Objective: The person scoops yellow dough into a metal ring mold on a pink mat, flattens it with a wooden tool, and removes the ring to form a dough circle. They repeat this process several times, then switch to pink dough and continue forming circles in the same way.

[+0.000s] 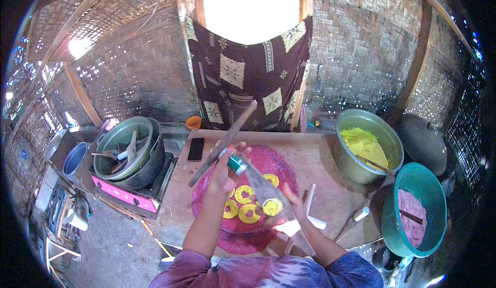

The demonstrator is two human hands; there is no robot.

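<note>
My left hand (224, 171) grips a long dark wooden stick (232, 133) that slants up and away, together with a green cylinder (235, 163) with a pale end. In my right hand (292, 206) is a flat greyish wooden piece (264, 180) with a short tube packed with yellow dough (272, 207), its open end facing up. Both hands are above a round pink mesh sheet (271, 154), where several yellow dough rings (249, 213) lie. My fingers and the wooden pieces hide part of the sheet.
At right stand a metal pot with yellow dough (341, 164) and a green basin with pinkish dough (438, 218). A black phone (195, 149) lies on the wooden table (310, 152). Left are a pink-fronted stove (124, 193) and a pot of utensils (101, 164). Pale sticks (310, 199) lie near my right hand.
</note>
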